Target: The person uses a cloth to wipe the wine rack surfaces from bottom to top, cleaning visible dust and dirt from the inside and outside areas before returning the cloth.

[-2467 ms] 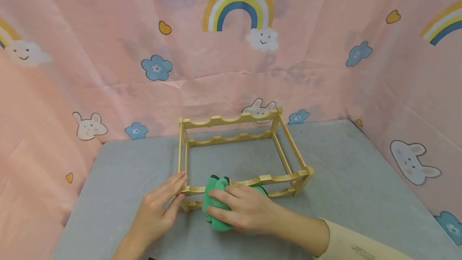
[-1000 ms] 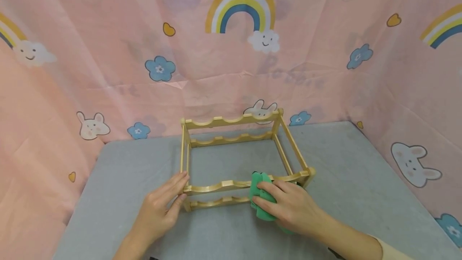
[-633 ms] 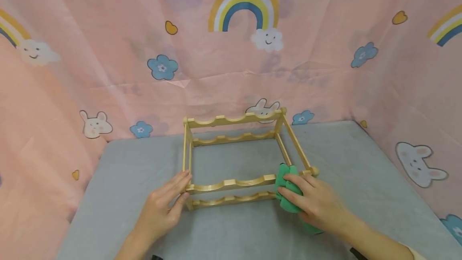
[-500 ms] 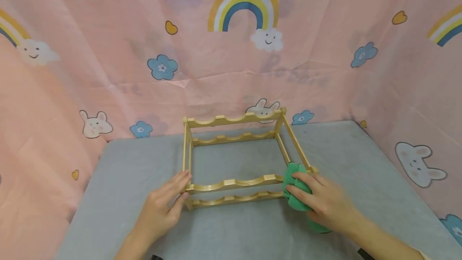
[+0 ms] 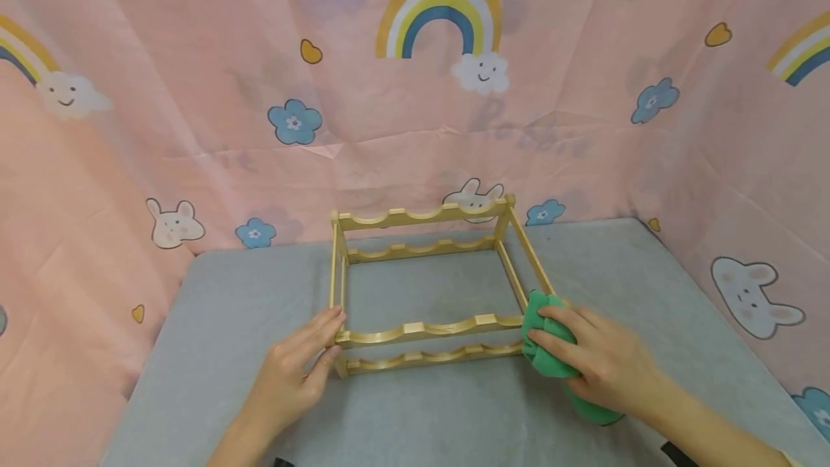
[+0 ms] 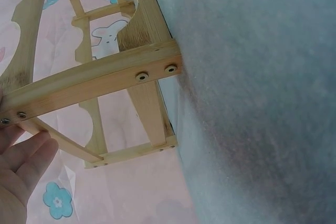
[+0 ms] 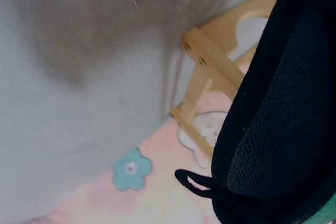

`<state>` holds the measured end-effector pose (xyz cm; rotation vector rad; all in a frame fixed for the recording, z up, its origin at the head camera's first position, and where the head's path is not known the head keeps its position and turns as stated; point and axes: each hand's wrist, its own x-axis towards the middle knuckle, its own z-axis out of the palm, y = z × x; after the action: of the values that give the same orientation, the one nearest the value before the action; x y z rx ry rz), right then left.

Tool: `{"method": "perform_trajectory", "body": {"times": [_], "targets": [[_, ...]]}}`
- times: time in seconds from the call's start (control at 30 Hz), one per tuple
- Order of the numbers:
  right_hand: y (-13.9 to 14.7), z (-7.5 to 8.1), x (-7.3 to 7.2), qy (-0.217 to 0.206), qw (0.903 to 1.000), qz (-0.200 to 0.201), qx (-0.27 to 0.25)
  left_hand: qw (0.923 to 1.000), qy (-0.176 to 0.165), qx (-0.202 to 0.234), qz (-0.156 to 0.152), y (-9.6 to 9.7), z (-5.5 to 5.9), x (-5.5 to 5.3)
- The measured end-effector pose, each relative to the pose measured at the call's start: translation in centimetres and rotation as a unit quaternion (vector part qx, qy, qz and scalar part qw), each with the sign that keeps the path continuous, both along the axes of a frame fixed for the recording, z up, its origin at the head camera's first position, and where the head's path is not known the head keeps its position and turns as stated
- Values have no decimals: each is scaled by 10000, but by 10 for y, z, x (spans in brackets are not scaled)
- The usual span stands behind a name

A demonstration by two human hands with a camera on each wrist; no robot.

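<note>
A light wooden wine rack (image 5: 415, 330) with scalloped rails stands on the table. My left hand (image 5: 292, 359) grips its near left corner post, fingers at the upper corner and thumb lower down; in the left wrist view the fingers (image 6: 39, 153) lie against the frame. My right hand (image 5: 606, 359) holds a bunched green cloth (image 5: 547, 359) against the near right corner, hiding that post and the rail ends. In the right wrist view a fold of the cloth (image 7: 283, 108) looks dark, with a black edging and a small hanging loop, and covers much of the frame.
The rack stands on a grey cloth-covered table (image 5: 648, 294). A pink printed curtain (image 5: 220, 92) with rainbows, flowers and rabbits encloses the back and sides. Small dark objects, cut off, show at the bottom edge by both wrists.
My right hand has slid the green cloth rightward along the near top rail, from the left part to the right corner. My left hand has stayed on the left corner.
</note>
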<state>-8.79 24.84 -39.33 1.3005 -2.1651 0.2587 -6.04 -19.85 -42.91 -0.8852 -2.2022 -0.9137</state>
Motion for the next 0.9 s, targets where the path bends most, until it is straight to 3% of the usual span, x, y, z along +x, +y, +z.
{"method": "perform_trajectory", "body": {"times": [0.27,0.5,0.67,0.9], "targets": [[-3,42,-15,307,9986,381,200,9998,-170,117,-64,1,-4,-3],[-20,81,-44,544,9953,660,463,9992,128,333,-157,0,-6,-5],[-40,107,-66,656,9926,804,635,9991,87,354,-198,0,-7,-6],[-73,130,-98,773,9884,984,862,9991,-19,364,-202,0,-7,-6]]}}
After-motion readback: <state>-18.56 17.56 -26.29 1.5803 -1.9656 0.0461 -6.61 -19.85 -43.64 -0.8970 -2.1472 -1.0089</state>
